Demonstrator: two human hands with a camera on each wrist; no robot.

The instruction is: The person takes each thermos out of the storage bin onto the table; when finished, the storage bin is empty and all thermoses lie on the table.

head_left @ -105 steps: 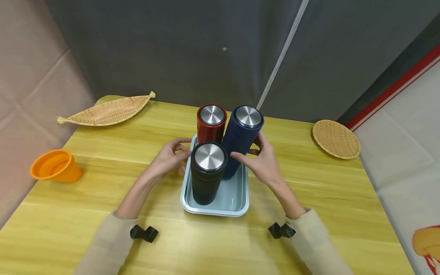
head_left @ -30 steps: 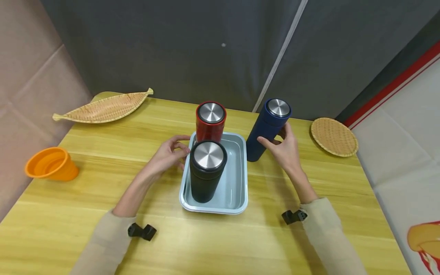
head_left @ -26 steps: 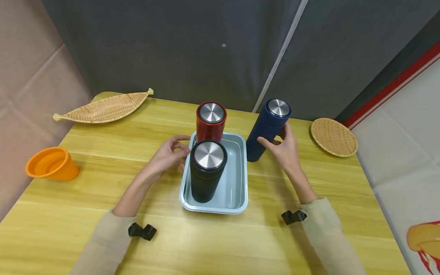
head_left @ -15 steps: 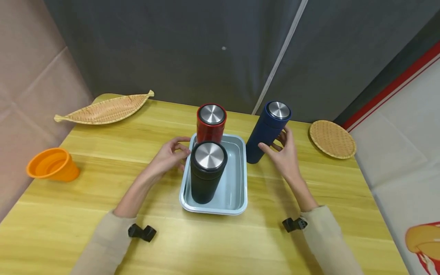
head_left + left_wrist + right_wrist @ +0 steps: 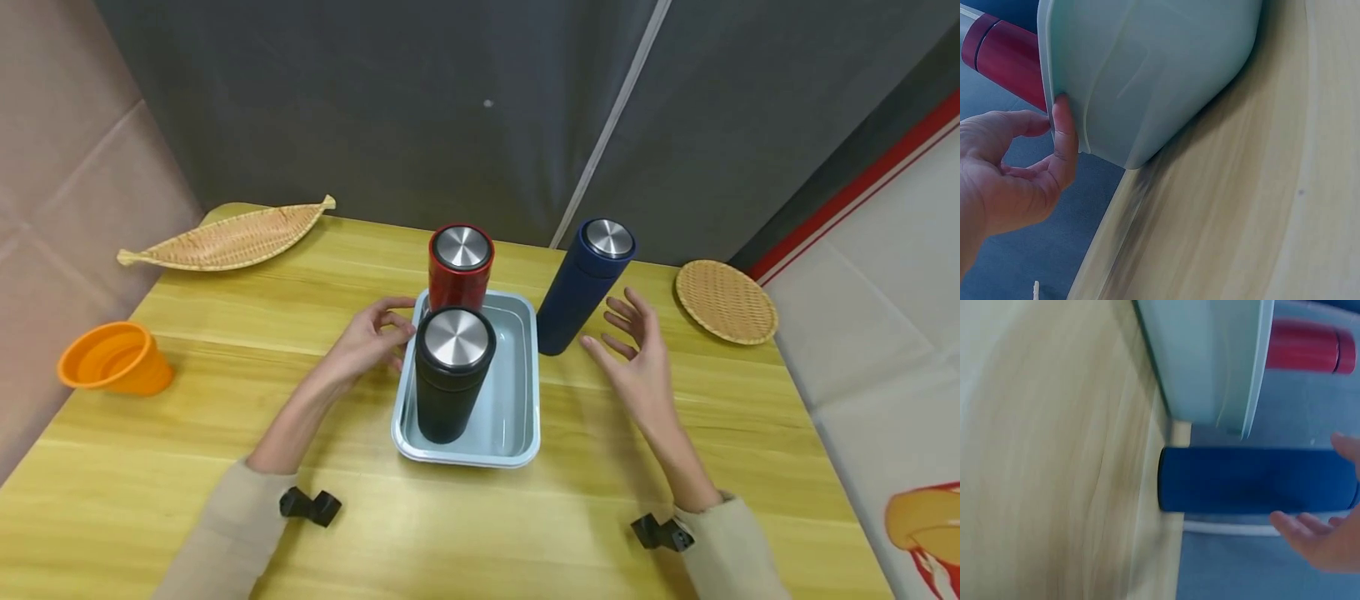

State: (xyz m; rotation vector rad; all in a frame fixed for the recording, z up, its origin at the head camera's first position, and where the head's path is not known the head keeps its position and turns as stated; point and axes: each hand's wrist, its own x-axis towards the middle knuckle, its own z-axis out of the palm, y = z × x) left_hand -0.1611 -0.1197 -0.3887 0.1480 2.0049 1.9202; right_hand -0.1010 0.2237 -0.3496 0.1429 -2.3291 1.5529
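Note:
My left hand [image 5: 365, 342] pinches the left rim of a light blue plastic tub [image 5: 512, 375]; in the left wrist view, thumb and finger lie on either side of that rim. Inside the tub stand a black thermos [image 5: 448, 404] at the front and a red thermos [image 5: 459, 287] behind it, both with silver lids. A dark blue thermos [image 5: 576, 292] stands upright on the table, just right of the tub. My right hand [image 5: 639, 362] is beside it with fingers spread and nothing in its grasp. The right wrist view shows fingertips [image 5: 1282, 520] close to the blue thermos [image 5: 1247, 481].
An orange cup [image 5: 116, 360] is at the left of the wooden table [image 5: 480, 533]. A boat-shaped woven basket [image 5: 232, 239] lies at the back left, a round woven tray [image 5: 726, 302] at the back right. A dark grey panel [image 5: 375, 108] borders the table's far edge.
The blue thermos has gone from inside the tub to the table on its right. My right hand has since let go and drawn back to the right. My left hand has kept its place.

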